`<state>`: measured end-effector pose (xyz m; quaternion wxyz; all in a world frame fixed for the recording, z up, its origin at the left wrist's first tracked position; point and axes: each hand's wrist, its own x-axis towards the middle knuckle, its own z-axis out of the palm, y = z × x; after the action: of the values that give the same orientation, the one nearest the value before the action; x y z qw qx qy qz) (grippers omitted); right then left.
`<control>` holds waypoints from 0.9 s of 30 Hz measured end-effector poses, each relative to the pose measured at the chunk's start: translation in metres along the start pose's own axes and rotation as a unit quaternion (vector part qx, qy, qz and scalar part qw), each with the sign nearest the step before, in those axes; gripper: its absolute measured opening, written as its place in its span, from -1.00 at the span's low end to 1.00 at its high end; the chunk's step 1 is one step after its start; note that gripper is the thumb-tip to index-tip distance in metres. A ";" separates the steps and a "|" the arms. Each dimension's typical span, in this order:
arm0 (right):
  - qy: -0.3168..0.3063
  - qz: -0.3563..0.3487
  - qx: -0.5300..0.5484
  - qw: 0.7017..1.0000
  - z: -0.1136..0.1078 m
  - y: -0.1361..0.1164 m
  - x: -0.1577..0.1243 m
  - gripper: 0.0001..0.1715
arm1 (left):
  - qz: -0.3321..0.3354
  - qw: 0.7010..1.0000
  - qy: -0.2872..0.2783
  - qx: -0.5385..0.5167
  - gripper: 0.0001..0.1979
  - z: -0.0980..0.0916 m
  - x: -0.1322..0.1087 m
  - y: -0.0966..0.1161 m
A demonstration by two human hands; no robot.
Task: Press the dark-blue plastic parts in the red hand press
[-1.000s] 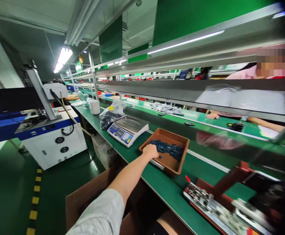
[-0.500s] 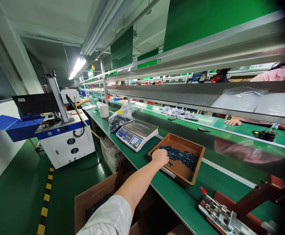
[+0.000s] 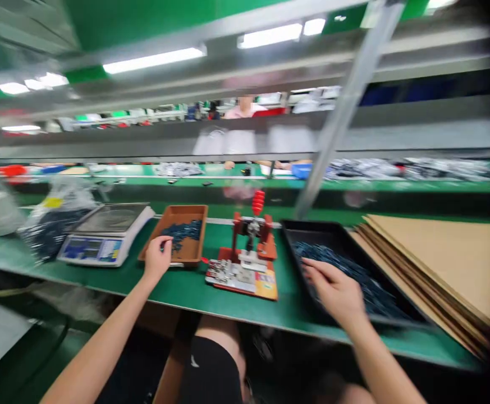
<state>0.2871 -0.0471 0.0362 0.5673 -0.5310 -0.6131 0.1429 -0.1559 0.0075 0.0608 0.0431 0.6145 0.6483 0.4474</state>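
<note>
our view has swung right along the line, and our right hand [image 3: 333, 292] has come into sight. its fingers are spread and reach down onto the dark blue small parts [image 3: 346, 275] heaped in a wide black plastic tray [image 3: 307, 230]; blur hides whether they grip any. our left hand [image 3: 158, 258] sits with loosely bent fingers at the near corner of a shallow brown tray [image 3: 196, 241], and we cannot tell if it holds anything. that tray carries a smaller heap of the same parts [image 3: 181, 234]. beneath runs a long green workbench [image 3: 186, 294] in a factory hall, with a co-worker in pink [image 3: 245, 109] beyond. stacked flat cardboard sheets [image 3: 434, 264] lie right of the black tray, a red hand press [image 3: 251, 241] stands between the trays, and a white digital scale [image 3: 101, 235] sits left of the brown tray.
</note>
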 end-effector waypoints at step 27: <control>-0.060 0.242 0.245 0.937 0.071 0.037 -0.047 -0.74 | 0.236 0.881 -0.392 0.119 -0.73 0.142 -0.041 0.110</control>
<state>0.2356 -0.0403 -0.0408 0.5902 -0.4980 -0.4453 0.4532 0.0233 0.0309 0.0258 0.1139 0.8750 0.4625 0.0863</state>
